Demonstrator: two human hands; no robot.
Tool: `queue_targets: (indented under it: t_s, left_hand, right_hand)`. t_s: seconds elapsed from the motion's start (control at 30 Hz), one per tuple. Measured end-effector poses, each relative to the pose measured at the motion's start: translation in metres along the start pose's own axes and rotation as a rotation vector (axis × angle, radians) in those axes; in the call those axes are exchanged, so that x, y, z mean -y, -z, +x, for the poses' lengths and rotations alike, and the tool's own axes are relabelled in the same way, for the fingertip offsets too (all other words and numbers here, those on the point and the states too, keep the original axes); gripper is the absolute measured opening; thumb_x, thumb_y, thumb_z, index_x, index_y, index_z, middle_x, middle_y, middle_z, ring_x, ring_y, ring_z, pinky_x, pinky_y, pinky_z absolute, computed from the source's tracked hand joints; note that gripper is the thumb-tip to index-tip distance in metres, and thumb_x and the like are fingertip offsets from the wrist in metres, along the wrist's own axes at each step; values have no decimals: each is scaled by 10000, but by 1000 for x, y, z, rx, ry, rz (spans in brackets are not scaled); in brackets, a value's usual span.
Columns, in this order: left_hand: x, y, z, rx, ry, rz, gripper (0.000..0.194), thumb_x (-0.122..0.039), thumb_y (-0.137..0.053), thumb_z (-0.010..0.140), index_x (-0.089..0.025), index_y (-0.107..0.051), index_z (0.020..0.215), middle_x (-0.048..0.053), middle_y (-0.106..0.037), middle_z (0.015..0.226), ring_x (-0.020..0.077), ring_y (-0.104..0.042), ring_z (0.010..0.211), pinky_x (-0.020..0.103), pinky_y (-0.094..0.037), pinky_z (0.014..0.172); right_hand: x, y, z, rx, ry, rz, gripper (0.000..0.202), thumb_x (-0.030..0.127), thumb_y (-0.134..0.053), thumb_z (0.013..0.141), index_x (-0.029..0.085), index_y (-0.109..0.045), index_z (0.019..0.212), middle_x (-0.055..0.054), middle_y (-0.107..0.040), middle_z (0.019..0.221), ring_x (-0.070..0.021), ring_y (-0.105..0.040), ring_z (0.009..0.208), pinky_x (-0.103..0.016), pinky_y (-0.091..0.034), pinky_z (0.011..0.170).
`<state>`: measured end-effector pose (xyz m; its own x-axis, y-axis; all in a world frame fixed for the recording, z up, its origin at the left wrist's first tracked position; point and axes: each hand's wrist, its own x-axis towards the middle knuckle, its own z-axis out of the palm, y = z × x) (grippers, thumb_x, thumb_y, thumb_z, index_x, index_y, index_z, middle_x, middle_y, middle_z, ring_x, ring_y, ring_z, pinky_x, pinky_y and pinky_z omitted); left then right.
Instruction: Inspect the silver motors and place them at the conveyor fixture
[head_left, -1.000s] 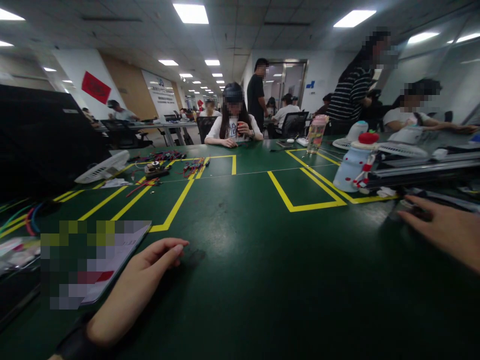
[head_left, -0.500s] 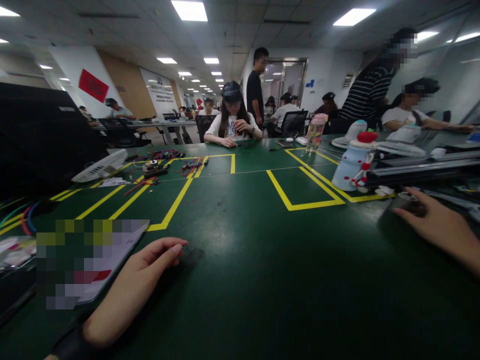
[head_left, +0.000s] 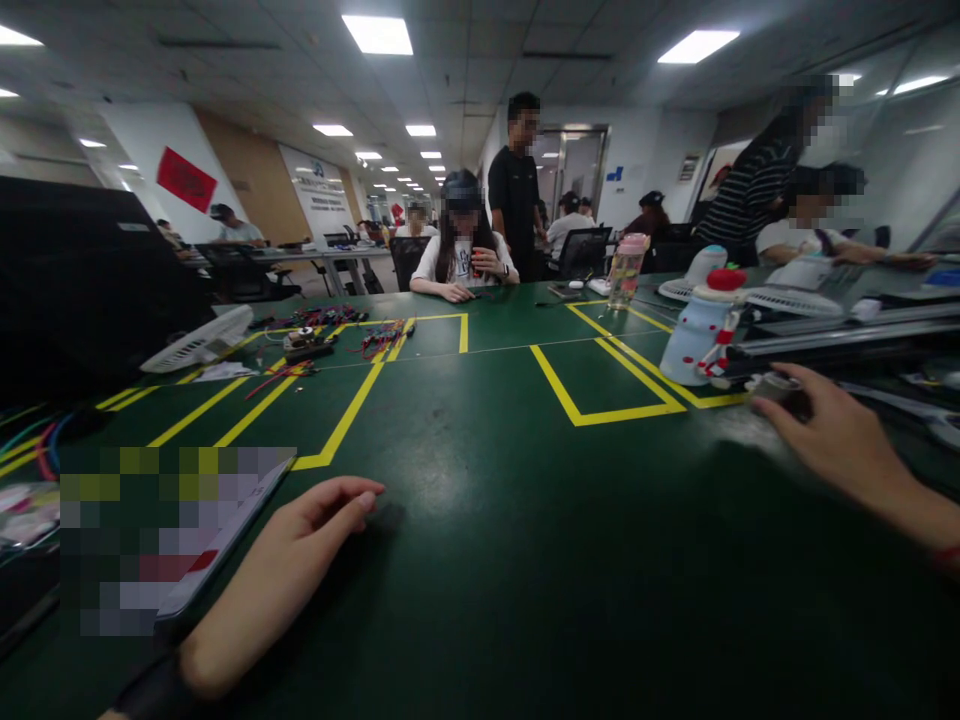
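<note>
On the right, my right hand is closed around a short grey metal cylinder, slightly blurred, its exact kind unclear. It is held just above the green table. A pale blue bottle with a red-topped lid stands just beyond that hand. My left hand rests at the front left with thumb and fingers drawn together, and nothing shows between the fingertips. Beside its wrist lies a flat tablet-like panel, partly pixelated.
Bundles of coloured wires and a small device lie far left, near a white fan. Metal rails and a wrench lie right. A clear pink-lidded bottle stands farther back. A person sits opposite.
My right hand has moved slightly left and raised the metal cylinder, turning it a little. My left hand has barely shifted. Behind, the standing person in black has turned.
</note>
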<state>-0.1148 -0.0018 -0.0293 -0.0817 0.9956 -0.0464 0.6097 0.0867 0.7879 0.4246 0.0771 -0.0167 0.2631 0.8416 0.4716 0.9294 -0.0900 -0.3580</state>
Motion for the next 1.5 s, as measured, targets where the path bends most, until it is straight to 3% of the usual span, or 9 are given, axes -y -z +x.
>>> queue_targets:
  t_s: [0.07,0.17,0.23,0.4,0.7,0.9,1.07,1.23,1.5]
  left_hand:
    - [-22,-11,-2,56,-111,61,339,-486,-537,867,-259,-618,1105,36,-672,1012,247,-623,937,382,-490,809]
    - [-62,-36,-9,97,-386,112,355,-376,-594,853,-302,-553,1198,33,-619,1157,227,-596,1006,385,-490,867]
    - [-85,-52,-14,107,-551,74,464,-264,-662,799,-309,-515,1237,28,-587,1232,218,-563,1089,379,-465,936]
    - [-99,-68,-24,69,-705,3,436,-50,-648,740,-285,-584,1101,-10,-650,1115,166,-588,1042,308,-467,929]
    - [-95,-69,-30,28,-723,-42,316,-114,-703,738,-276,-633,1000,-22,-693,975,150,-631,894,269,-502,795]
    - [-93,-58,-25,-71,-485,-82,225,-267,-712,758,-239,-633,967,3,-694,940,187,-640,855,319,-510,766]
    - [-90,-53,-17,1,-346,-22,265,-372,-695,773,-248,-635,999,0,-690,970,202,-631,867,346,-491,782]
    - [-90,-65,-15,105,-429,69,170,-366,-658,811,-248,-663,933,4,-667,980,202,-593,917,340,-461,820]
    - [-76,-83,-6,132,-471,304,210,-428,-665,791,-306,-706,958,21,-644,1019,264,-552,952,410,-439,794]
  right_hand:
    - [56,2,-20,138,-70,364,601,421,-571,817,215,-433,1365,-141,-567,1187,-223,-564,975,-383,-418,860]
    - [141,-2,-60,753,-279,1180,586,389,-602,810,262,-405,1346,-87,-589,1139,-189,-599,971,-366,-454,869]
    - [184,-7,-86,1100,-398,1459,500,370,-612,806,240,-465,1265,-66,-610,1073,-171,-615,921,-366,-461,870]
    - [224,-20,-124,1429,-529,1673,330,428,-526,868,147,-581,1032,-58,-627,976,-111,-606,819,-302,-449,854]
    - [218,-23,-136,1461,-499,1677,465,517,-408,915,128,-635,1030,-87,-664,1004,-114,-623,843,-307,-433,892]
    - [218,-19,-131,1310,-551,1653,407,492,-505,874,165,-665,1056,-79,-666,1086,-154,-632,971,-367,-427,971]
    - [218,-15,-123,950,-166,1376,380,441,-559,856,238,-657,1162,-45,-616,1234,-170,-569,1139,-371,-421,1015]
    - [213,-20,-119,600,347,966,381,349,-609,829,309,-626,1207,13,-619,1232,-136,-561,1146,-325,-394,1047]
    - [207,-37,-115,673,414,866,245,335,-625,808,237,-666,1028,-25,-669,1029,-143,-617,959,-319,-486,882]
